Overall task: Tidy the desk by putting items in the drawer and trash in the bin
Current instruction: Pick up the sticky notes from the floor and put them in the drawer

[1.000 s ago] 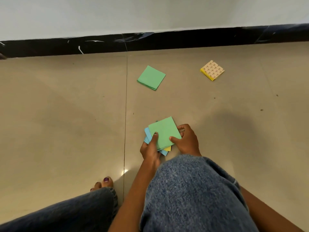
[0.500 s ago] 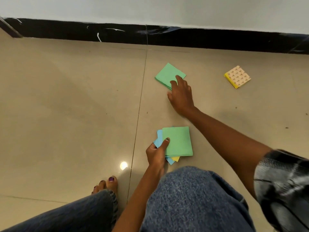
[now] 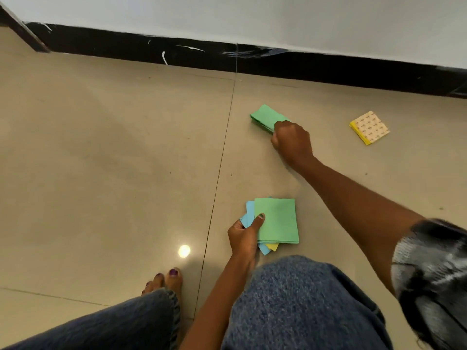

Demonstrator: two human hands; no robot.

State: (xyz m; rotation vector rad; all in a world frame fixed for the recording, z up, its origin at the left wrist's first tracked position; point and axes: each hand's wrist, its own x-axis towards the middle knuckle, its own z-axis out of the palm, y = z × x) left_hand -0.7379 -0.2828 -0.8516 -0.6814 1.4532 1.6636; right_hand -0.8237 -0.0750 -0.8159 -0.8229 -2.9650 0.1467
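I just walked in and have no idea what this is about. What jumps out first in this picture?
Bright paper squares on a beige floor. The left hand holds a fanned stack of notes, green on top of blue and yellow, near the knee. Further out the right hand is closed on a green pad, and a yellow pad lies alone to the right, near the black baseboard.

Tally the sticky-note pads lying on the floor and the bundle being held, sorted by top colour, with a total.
Green on top: 2, the green pad on the floor under the right hand, and the held stack in the left hand, which has blue and yellow sheets under it.
Patterned cream with yellow edge: 1, the yellow-edged pad.
Total: 3
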